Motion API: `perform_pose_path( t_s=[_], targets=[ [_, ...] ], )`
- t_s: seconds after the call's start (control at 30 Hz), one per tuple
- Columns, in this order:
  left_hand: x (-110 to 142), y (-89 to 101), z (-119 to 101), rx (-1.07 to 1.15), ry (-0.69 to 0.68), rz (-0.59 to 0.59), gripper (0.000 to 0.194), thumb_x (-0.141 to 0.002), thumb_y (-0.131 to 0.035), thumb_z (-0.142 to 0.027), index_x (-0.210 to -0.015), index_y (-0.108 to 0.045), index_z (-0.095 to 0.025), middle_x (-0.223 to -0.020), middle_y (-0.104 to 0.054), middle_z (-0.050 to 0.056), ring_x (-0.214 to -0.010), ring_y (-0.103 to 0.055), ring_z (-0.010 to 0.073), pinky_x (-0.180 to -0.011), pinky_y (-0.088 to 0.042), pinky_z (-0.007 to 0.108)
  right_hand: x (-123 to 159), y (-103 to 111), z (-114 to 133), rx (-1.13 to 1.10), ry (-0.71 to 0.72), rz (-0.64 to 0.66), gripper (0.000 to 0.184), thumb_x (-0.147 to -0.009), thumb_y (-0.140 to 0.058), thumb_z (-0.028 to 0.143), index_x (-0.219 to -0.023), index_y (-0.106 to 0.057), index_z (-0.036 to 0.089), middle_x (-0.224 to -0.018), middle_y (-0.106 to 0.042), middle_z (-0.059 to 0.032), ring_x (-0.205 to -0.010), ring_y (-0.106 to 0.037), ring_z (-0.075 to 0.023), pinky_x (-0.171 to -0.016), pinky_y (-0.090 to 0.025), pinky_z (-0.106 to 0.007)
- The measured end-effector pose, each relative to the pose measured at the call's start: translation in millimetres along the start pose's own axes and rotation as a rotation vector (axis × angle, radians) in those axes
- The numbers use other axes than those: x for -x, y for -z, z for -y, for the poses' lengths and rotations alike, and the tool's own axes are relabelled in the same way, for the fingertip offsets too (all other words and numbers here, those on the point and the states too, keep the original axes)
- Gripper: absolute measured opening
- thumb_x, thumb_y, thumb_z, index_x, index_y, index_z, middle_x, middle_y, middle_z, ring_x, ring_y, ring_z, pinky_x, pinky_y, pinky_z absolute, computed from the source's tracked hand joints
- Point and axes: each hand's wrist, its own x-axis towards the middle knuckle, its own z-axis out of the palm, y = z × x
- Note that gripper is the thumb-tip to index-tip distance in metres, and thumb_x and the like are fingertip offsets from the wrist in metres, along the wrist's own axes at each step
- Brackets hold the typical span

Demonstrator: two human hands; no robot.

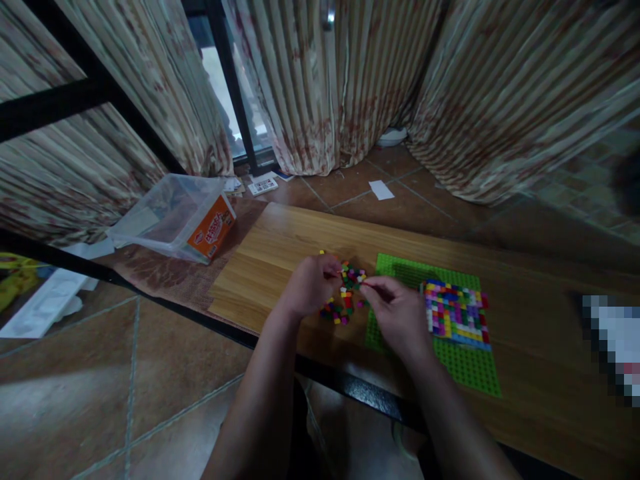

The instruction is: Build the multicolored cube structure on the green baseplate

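My left hand [309, 285] rests with curled fingers on a pile of small coloured bricks [346, 293] on the wooden table [280, 247]. My right hand [397, 313] pinches something tiny at the pile's right side, over the left edge of a green baseplate [465, 363]. A patch of coloured bricks [456, 313] covers the plate's middle, to the right of my right hand. What my left fingers hold is hidden.
A clear plastic tub with an orange label [177, 217] lies tilted at the table's left end. Striped curtains [340, 80] hang behind the table. Papers [381, 190] lie on the tiled floor. A blurred patch [615, 347] sits at the right edge.
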Motion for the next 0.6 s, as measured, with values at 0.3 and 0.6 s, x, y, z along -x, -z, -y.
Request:
perform_pose_path(
  t_s=[0.3,0.6],
  targets=[
    [-1,2.1,9,-0.334,-0.064,0.017,0.022,-0.071,-0.064,-0.008,-0.09,-0.071,-0.016,-0.076,-0.072,0.001,-0.07,-0.065,0.0143,-0.067,-0.05,0.023,4,-5,-8,0.39,0.186,0.001,0.02,-0.086,-0.053,0.028,-0.089,-0.071,0.02,-0.091,-0.073,-0.0075,-0.084,-0.067,-0.0224,-0.078,-0.049,-0.035],
    [3,10.7,0,-0.364,-0.076,-0.037,0.03,-0.075,-0.054,-0.004,-0.096,-0.071,-0.015,-0.081,-0.073,0.003,-0.075,-0.066,0.0164,-0.07,-0.049,0.024,11,-3,10,0.318,0.306,0.126,0.017,-0.09,-0.054,0.024,-0.089,-0.071,0.023,-0.091,-0.07,-0.0037,-0.083,-0.066,-0.0181,-0.076,-0.049,-0.031]
  ],
)
